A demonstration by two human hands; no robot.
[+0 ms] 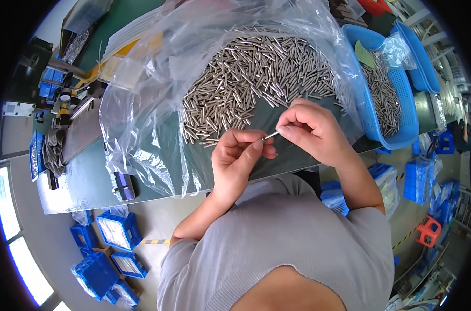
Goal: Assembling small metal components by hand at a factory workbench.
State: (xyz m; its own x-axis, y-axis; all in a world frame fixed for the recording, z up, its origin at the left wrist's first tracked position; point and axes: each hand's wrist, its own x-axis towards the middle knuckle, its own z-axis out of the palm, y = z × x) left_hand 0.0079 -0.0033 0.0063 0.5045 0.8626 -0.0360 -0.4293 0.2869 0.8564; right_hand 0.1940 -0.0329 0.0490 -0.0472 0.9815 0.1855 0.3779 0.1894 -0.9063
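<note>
Grey ribbed knit top [297, 233] — short sleeves, forearms bare — no gloves, no rings.

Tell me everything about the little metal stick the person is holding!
The little metal pin is thin, straight and silvery, shiny like steel. It looks the same as the many pins in the heap lying on clear plastic on the green table. It is lifted above the table, tilted slightly. The right hand pinches its upper end with its fingertips, and the left hand holds the lower end. Only a short middle part shows.
</note>
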